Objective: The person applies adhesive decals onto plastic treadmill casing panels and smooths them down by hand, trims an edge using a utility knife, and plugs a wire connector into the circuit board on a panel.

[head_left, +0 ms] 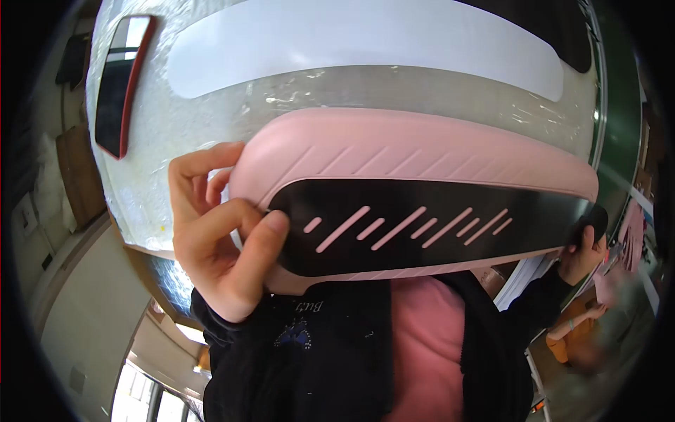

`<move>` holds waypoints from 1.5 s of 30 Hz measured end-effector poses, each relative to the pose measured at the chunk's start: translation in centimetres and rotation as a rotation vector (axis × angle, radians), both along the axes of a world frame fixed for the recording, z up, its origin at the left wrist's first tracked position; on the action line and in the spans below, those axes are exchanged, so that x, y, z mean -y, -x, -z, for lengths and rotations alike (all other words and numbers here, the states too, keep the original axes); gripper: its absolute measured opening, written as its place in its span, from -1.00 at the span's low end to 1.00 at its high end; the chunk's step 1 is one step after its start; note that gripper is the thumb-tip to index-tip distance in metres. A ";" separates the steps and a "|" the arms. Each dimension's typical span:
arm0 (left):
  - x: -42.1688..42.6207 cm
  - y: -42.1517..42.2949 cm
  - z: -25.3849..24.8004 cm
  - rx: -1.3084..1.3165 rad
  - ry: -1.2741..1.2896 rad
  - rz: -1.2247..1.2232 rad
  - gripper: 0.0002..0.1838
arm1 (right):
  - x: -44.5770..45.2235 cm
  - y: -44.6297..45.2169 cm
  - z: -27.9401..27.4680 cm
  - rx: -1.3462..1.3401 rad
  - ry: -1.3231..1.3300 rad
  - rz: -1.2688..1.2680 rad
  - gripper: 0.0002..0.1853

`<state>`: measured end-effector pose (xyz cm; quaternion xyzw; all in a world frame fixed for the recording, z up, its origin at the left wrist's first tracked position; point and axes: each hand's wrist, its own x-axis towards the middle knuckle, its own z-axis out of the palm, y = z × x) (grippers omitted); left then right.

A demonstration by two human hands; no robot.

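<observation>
A long pink moulded piece (pixel 408 141) with slanted grooves and rounded ends is held up in front of my torso. Over its face lies a black panel (pixel 415 197) with several slanted slots, and pink shows through them. My left hand (pixel 221 225) pinches the panel's left end between thumb and index finger; its other fingers touch the pink piece's left end. At the far end, my right hand (pixel 583 254) grips the panel's right tip, thumb on the front. That tip sticks out past the pink piece. The right hand's other fingers are mostly hidden.
Clear wrinkled film covers the table (pixel 151 190). A long white curved strip (pixel 351 49) lies beyond the pink piece, with a black item (pixel 555 28) at top right. A phone with a red edge (pixel 119 84) rests at left. Another person in orange (pixel 576 334) is at lower right.
</observation>
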<state>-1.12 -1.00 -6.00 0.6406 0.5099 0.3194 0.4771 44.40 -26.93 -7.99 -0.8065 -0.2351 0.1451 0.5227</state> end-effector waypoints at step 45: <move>-0.2 4.0 1.8 -0.021 -0.070 -0.004 -0.77 | -5.8 3.7 -3.4 0.059 0.138 -0.283 -0.80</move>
